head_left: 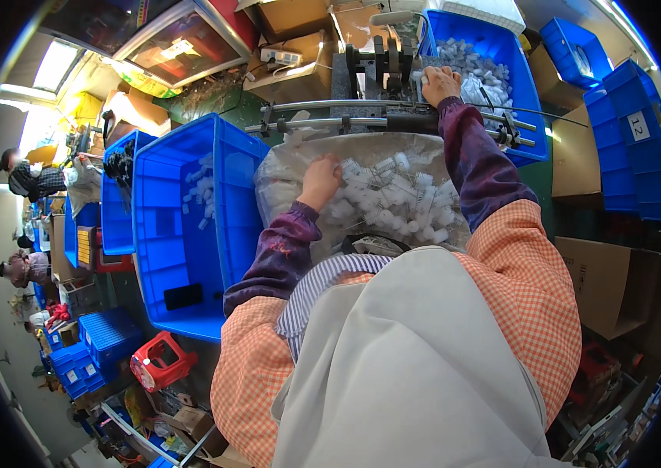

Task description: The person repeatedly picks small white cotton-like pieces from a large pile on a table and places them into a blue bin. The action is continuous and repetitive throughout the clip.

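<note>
Within a pale liner before the torso lie loose white plastic parts and springs, the left hand at their left edge and the right hand at the metal fixture beyond — both with fingers bent, though whether either grip encloses a part cannot be told. White pieces also lie sparsely in the left blue bin and thickly in the right blue bin; judging by the liner's heap, the work appears under way — much is left to handle.
</note>
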Demonstrator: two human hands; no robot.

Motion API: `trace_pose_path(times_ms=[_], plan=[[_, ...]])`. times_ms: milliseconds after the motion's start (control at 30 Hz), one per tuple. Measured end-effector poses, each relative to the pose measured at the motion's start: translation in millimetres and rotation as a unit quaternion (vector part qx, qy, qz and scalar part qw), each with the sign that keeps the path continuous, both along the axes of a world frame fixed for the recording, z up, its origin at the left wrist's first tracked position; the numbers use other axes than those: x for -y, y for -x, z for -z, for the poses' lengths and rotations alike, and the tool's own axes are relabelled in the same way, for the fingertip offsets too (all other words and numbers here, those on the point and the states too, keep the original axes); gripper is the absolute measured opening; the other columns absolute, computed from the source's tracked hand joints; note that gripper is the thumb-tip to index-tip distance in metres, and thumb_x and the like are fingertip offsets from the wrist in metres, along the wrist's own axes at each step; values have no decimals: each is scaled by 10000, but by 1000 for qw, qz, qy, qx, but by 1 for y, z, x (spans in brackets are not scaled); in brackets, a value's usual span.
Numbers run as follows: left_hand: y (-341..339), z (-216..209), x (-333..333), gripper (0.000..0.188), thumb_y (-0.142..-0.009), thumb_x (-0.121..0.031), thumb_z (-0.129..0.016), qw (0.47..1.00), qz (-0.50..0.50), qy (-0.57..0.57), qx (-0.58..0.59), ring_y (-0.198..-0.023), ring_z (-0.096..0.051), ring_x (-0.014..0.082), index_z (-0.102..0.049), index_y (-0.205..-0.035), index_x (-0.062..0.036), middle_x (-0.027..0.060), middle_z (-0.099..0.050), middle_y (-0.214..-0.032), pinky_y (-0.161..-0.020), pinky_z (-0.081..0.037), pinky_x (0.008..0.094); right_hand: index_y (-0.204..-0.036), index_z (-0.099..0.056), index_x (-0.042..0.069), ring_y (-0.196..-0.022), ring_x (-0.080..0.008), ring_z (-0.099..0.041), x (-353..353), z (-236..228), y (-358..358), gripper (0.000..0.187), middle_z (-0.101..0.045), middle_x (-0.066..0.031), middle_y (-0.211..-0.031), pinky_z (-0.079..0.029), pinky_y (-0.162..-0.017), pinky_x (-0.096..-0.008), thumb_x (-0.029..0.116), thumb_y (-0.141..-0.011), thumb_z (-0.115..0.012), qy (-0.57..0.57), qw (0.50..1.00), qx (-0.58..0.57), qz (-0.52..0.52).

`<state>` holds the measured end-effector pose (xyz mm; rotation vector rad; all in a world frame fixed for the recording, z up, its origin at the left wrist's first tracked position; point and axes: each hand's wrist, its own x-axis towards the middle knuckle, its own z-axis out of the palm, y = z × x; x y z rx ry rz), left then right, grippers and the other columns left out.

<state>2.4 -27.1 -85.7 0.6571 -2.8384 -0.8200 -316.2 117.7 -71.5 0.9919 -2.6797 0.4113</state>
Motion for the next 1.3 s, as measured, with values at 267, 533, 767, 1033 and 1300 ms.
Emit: trace_pose_path(times_ms=[267, 533, 767, 1033, 1300], plan=[[-2, -2, 0, 229, -774, -157, -555, 1000, -9, -10, 6, -908, -545, 380, -573, -969, -39, 222, -571, -949, -785, -443, 425, -864, -580, 136, -978, -229, -496, -2, -1, 2, 152, -614, -27, -954, -305, -832, -378, 250, -788, -513, 8, 1000, -1, -18], [-4, -2, 2, 224, -774, -162, -559, 1000, -5, -6, 4, -904, -547, 379, -574, -963, -42, 220, -574, -944, -785, -442, 422, -859, -581, 133, -974, -225, -499, 2, -1, -5, 139, -615, -28, -953, -313, -820, -381, 231, -779, -524, -28, 999, -28, 13], [-4, 5, 4, 238, -784, -177, -556, 1000, -4, 10, -1, -867, -559, 380, -575, -990, -61, 204, -582, -915, -765, -450, 444, -893, -588, 136, -980, -226, -505, -2, 2, 0, 163, -619, -30, -964, -309, -844, -381, 244, -788, -524, 19, 1000, -17, -7], [-3, -3, 2, 232, -779, -160, -561, 1000, -8, -8, 13, -921, -542, 377, -569, -978, -42, 223, -574, -962, -794, -437, 423, -967, -609, 201, -1023, -219, -511, 4, -4, 7, 204, -619, 0, -1022, -309, -869, -406, 297, -817, -509, -26, 996, 84, 19], [-4, -3, 0, 227, -772, -86, -458, 998, 0, 13, -59, -949, -493, 381, -551, -969, -22, 212, -549, -940, -837, -395, 436, -1013, -634, 218, -1122, -227, -419, -13, -20, -10, 290, -569, -18, -1113, -246, -950, -453, 375, -795, -526, -64, 990, 44, 121]])
